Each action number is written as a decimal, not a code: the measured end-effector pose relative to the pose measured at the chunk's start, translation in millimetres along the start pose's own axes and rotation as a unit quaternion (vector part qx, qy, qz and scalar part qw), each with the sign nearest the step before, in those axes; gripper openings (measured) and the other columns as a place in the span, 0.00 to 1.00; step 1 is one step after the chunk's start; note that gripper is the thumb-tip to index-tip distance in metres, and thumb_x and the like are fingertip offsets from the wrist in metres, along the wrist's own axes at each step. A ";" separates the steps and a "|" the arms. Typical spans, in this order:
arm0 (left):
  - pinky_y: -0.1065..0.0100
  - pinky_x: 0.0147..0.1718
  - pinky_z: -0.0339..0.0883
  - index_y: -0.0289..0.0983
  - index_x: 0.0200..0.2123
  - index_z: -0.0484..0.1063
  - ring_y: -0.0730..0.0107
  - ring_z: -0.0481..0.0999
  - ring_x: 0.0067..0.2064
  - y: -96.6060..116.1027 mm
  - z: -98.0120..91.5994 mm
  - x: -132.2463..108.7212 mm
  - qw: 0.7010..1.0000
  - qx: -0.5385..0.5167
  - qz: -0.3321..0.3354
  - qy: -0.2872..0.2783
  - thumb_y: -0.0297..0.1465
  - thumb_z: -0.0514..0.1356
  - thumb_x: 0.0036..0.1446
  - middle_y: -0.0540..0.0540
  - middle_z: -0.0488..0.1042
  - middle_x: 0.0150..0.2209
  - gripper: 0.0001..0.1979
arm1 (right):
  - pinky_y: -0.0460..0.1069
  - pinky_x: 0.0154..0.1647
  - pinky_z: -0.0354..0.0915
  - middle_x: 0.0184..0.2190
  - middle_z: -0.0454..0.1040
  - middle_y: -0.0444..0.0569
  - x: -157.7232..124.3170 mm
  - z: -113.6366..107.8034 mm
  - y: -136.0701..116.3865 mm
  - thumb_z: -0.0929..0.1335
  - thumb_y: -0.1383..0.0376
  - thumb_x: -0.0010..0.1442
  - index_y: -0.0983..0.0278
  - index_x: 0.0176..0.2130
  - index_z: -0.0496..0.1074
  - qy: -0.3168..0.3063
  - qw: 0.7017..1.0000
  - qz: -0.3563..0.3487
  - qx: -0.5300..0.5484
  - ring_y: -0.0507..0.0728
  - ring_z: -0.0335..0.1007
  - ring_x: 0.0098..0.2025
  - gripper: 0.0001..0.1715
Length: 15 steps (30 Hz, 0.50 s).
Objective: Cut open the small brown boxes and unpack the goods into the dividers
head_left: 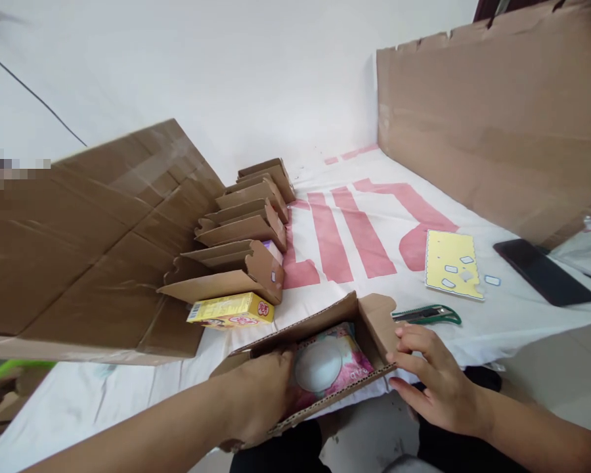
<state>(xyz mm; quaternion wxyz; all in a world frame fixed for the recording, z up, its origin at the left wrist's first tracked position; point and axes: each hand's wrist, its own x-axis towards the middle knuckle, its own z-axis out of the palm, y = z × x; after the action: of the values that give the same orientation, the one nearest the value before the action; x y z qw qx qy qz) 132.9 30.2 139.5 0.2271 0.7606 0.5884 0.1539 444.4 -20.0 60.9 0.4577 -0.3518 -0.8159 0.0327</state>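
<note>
White cloth (pixel 364 217) with big pink letters covers the table, and a plain white wall stands behind it. Tall brown cardboard sheets lean up at the left edge (pixel 79 249) and at the far right corner (pixel 492 125).

At the near edge of the cloth sits a small open cardboard box (pixel 369 322). A pink packet (pixel 332 364) with a pale round shape on it lies inside the box. The left hand (pixel 256 397) wraps around the left end of the box and grips it, with its fingers curled over the rim next to the packet. The right hand (pixel 436 381) rests flat against the right end of the box, fingers loosely spread, holding nothing.

A green cutter knife (pixel 426 316) lies just behind the right hand. Farther right are a yellow sticker sheet (pixel 452 264) and a black phone (pixel 543 270), near the right edge. A yellow box (pixel 231 309) lies just behind the left hand. Behind that, a row of folded brown boxes (pixel 243 246) runs along the left cardboard sheet toward the wall.
</note>
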 end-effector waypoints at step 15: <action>0.51 0.52 0.67 0.35 0.49 0.74 0.42 0.75 0.52 45.5 2.9 21.5 0.918 0.240 -0.083 -0.303 0.34 0.63 0.40 0.33 0.75 0.52 0.29 | 0.60 0.54 0.68 0.40 0.67 0.51 -3.6 10.5 2.1 0.66 0.79 0.55 0.66 0.48 0.68 0.044 0.998 0.000 0.044 0.60 0.65 0.51 0.21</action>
<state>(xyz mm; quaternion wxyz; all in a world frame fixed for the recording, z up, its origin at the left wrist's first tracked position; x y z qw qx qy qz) 177.5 41.2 160.4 0.2170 0.7509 0.5717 -0.2494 438.6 -17.8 51.4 0.5079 -0.3329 -0.7928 0.0530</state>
